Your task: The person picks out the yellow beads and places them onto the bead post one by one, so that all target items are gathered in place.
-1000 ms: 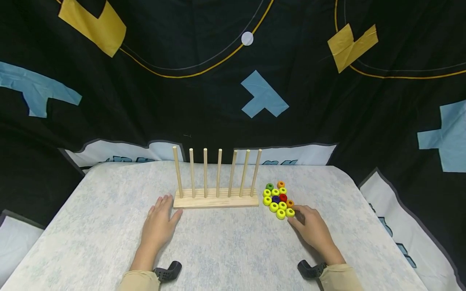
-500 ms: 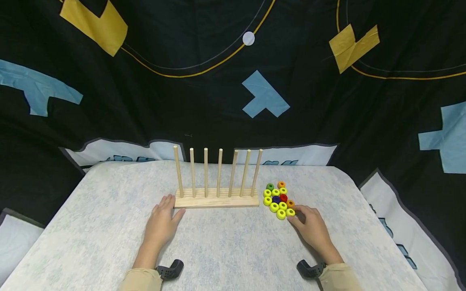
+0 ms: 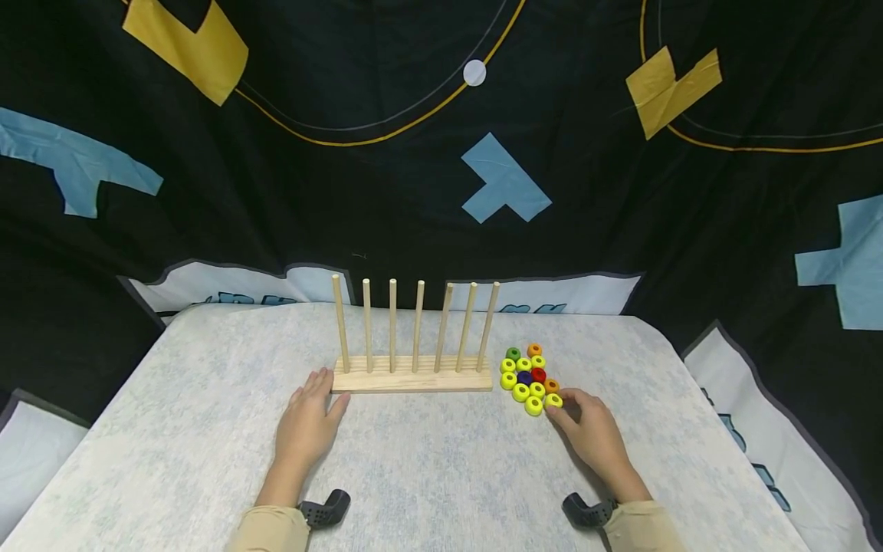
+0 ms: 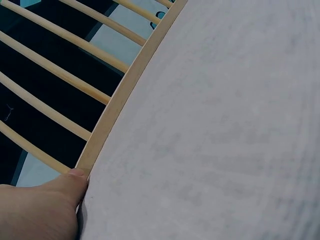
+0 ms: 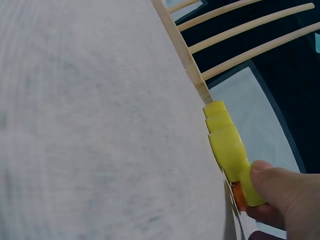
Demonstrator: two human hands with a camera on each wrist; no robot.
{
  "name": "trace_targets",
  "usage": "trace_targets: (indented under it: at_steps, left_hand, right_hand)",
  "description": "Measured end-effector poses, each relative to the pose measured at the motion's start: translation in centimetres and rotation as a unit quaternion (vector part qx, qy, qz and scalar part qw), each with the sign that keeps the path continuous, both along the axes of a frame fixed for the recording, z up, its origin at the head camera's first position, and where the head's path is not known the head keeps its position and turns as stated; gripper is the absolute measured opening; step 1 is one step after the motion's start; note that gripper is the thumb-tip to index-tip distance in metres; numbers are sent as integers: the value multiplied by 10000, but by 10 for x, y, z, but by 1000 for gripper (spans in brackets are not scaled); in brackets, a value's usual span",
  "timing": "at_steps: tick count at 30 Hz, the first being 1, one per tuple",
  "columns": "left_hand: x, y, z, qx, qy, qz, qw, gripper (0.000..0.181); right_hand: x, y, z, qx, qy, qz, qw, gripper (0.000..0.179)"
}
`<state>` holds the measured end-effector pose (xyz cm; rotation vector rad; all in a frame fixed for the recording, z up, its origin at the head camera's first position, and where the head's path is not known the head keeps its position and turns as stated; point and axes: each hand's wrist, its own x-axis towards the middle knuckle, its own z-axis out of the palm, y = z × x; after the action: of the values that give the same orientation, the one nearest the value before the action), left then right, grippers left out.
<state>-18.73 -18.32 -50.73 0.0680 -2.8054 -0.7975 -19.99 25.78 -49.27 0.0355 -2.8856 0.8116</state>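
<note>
A pale wooden rack [image 3: 412, 379] with several upright pegs stands on the table. My left hand [image 3: 303, 425] lies at the rack's left end, fingers straight against its side and thumb by the front corner; the left wrist view shows the thumb [image 4: 60, 195] at the base's end. To the right of the rack lies a cluster of ring-shaped beads, mostly yellow. My right hand [image 3: 589, 429] pinches the nearest right yellow bead [image 3: 553, 401] between thumb and finger. In the right wrist view this yellow bead [image 5: 251, 189] stands tilted beside an orange bead [image 5: 239, 196].
Close by in the cluster are a green bead [image 3: 513, 353], a dark blue bead [image 3: 525, 378], a red bead [image 3: 539, 375] and an orange bead [image 3: 534, 349]. The pale table [image 3: 428, 475] reaches back to a black cloth [image 3: 386, 207] with coloured shapes.
The pinched yellow bead has shifted slightly right, a little away from the other beads. My left hand stays beside the rack's left end, and the whole view has drifted slightly.
</note>
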Motion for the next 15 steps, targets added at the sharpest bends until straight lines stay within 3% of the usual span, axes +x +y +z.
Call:
trace_targets:
  at_steps: [10,15]
  left_hand:
    - [1,0,1,-54,-106,30,9999,65]
    - [2,1,1,-86,-136,23,9999,65]
  right_hand:
    - [5,-12,13,-76,731,251,9970,41]
    - [5,-27,19,-122,876,402,9953,40]
